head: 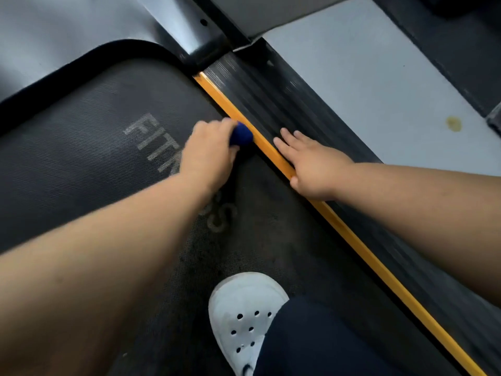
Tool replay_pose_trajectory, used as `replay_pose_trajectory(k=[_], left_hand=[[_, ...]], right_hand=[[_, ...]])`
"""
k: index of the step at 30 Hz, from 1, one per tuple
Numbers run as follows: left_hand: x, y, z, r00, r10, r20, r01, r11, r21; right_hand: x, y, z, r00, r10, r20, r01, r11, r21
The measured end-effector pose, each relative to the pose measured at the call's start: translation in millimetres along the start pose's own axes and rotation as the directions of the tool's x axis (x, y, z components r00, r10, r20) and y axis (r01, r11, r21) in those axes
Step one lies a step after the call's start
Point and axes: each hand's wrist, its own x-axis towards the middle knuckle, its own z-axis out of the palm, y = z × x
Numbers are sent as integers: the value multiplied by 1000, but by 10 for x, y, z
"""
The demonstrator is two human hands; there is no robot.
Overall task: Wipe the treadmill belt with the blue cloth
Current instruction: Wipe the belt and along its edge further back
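The dark textured treadmill belt (81, 147) fills the left and middle, with pale lettering partly hidden by my arm. My left hand (208, 150) grips a bunched blue cloth (241, 134) and holds it on the belt beside the yellow strip (352, 234). Most of the cloth is hidden inside the fist. My right hand (311, 164) lies flat with straight fingers across the yellow strip and the ribbed black side rail (271, 104).
My foot in a white perforated clog (244, 313) stands on the belt near the bottom, with a dark trouser leg (325, 340) beside it. A black upright bracket (208, 36) rises at the belt's front. Grey floor (379, 90) with a yellowish stain (453, 124) lies to the right.
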Motion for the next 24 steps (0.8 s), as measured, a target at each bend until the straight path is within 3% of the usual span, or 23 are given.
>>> replay_pose_trajectory(k=[6,9,12,17,21,23,24], left_hand=[[-705,270,120,939,283,193,-276,959,-65],[-282,-2,-53,966,217,139,-229,971,72],[110,-278,-135,983,116,143,-127,989,71],[-395,-43,55,969,196,151,-200,980,7],[-1155,97,177,881,413,229,-386,909,-156],[-1071,-9,135,880,399,258,-376,916,-138],[-924,-86,92,911,338,236,-322,941,-102]], right_hand=[[-17,-18,-35,1000,19,9,-20,1000,6],[-19,-24,-12,1000,23,-3,-22,1000,22],[-5,-41,-4,1000,14,3,-14,1000,23],[5,-113,-45,1000,18,-5,-18,1000,-20],[-15,-121,-18,999,39,-15,-40,999,-17],[-6,-127,-10,999,37,-21,-37,999,-21],[-1,-129,-1,999,39,-26,-39,999,-19]])
